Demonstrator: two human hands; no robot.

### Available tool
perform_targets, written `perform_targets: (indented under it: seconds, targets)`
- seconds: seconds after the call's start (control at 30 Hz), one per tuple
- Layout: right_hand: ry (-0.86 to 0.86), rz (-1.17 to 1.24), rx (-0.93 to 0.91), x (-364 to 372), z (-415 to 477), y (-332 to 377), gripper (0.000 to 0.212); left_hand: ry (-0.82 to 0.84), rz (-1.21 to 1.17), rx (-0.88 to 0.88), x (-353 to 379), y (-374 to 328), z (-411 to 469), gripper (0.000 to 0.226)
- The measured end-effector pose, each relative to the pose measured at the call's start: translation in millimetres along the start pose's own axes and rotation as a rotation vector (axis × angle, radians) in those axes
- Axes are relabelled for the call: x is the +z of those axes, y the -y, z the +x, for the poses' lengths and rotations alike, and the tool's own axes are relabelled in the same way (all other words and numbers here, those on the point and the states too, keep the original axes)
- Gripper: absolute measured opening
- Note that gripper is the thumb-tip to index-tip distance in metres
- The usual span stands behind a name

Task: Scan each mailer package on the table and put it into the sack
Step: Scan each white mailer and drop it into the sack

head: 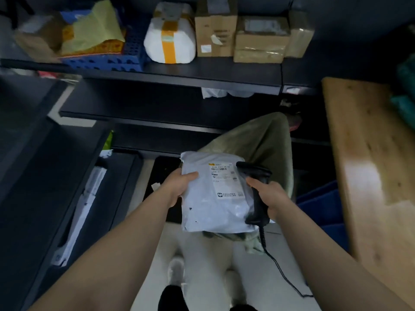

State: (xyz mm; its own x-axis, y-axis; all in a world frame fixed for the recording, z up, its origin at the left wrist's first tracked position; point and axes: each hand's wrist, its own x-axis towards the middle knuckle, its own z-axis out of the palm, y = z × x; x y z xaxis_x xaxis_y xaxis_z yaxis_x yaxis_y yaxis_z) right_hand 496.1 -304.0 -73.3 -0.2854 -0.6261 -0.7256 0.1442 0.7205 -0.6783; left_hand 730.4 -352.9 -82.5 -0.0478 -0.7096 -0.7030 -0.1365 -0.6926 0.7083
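Head view looks down on a pale grey plastic mailer package (208, 207) held in mid-air at the centre of the frame, directly over the olive-green woven sack (258, 140) that stands just behind and beneath it. The left hand (179, 187) pinches the mailer's left edge, thumb on top and fingers underneath, and keeps the white shipping label (226, 182) facing up. The right hand (271, 196) is curled around the handle of a black handheld barcode scanner (256, 171), whose head sits at the label's right edge and points across it; its black cable (280, 272) trails down to the floor at lower right. A light wooden table (370, 164) runs along the right of the frame, and dark shelves (179, 75) with cardboard boxes (215, 30) fill the top. The step in hand looks like the scan itself, with the package already clear of the table. The label is close to the scanner head, so the next move likely calls for tilting the scanner or the package until the barcode is read. After that the left hand has only to lower the mailer into the sack's mouth and let go, though the mailer hides that opening.
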Motion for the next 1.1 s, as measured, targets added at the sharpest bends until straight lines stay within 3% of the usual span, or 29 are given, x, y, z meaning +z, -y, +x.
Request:
perform_targets:
  seconds: [0.17, 0.3, 0.37, 0.53, 0.73, 0.87, 0.97, 1.1]
  targets:
    - [-0.130, 0.091, 0.071, 27.7, 37.2, -14.3, 0.032, 0.097, 0.148, -0.056, -16.7, 5.3, 73.9, 0.034]
    - [-0.217, 0.141, 0.145, 40.7, 70.8, -31.0, 0.042, 0.013, 0.207, -0.132, -28.4, 36.8, 143.5, 0.083]
    - [-0.250, 0.162, 0.157, 43.8, 89.6, -40.7, 0.041, -0.023, 0.236, -0.162, -35.2, 73.2, 196.3, 0.092]
    - [-0.270, 0.177, 0.177, 48.1, 130.6, -62.3, 0.027, 0.069, 0.108, -0.225, -20.4, 78.7, 211.2, 0.072]
    - [-0.308, 0.201, 0.188, 46.5, 169.6, -80.8, 0.044, 0.125, -0.085, -0.168, 6.8, 79.4, 240.2, 0.032]
    - [-0.311, 0.243, 0.188, 43.1, 180.3, -88.6, 0.068, 0.191, -0.137, -0.198, 20.9, 83.0, 258.8, 0.033]
    - [-0.311, 0.238, 0.190, 40.2, 180.5, -88.5, 0.061, 0.195, -0.135, -0.201, 28.4, 82.3, 264.6, 0.028]
    - [-0.334, 0.267, 0.151, 40.9, 178.5, -85.5, 0.048, 0.110, -0.083, -0.073, 23.7, 80.3, 264.4, 0.019]
